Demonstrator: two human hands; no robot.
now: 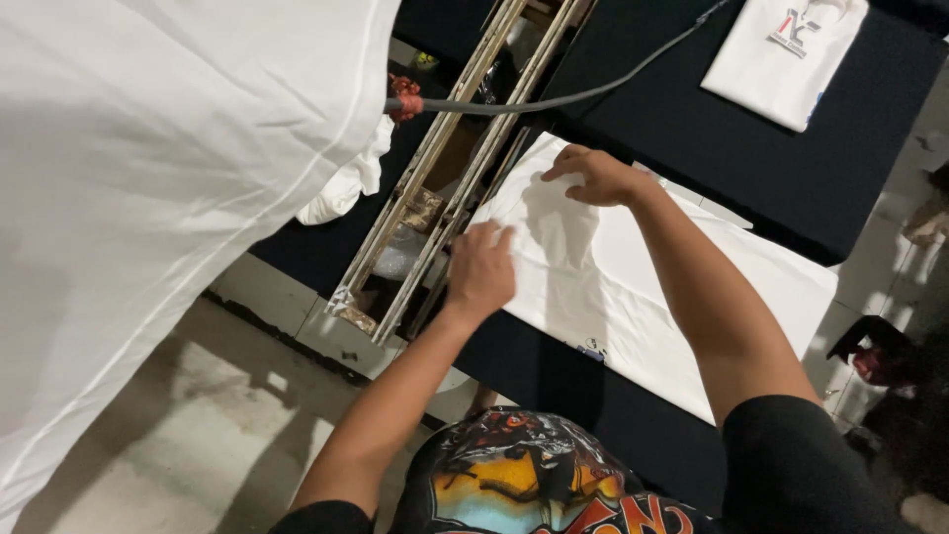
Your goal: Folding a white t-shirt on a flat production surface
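Observation:
A white garment (633, 287) lies spread flat on a black table (554, 376) in front of me. My left hand (481, 269) rests on the garment's near corner, fingers pressing down on the fabric edge. My right hand (593, 176) presses the cloth at the far corner, fingers curled onto it. Both arms reach out over the table from my dark printed shirt at the bottom.
A large white cloth (148, 198) hangs at the left. A metal rail frame (445, 168) runs between two black tables, crossed by a grey cable (554, 99). A folded white shirt with a small logo (786, 54) lies on the far table. Concrete floor (198, 435) lies below left.

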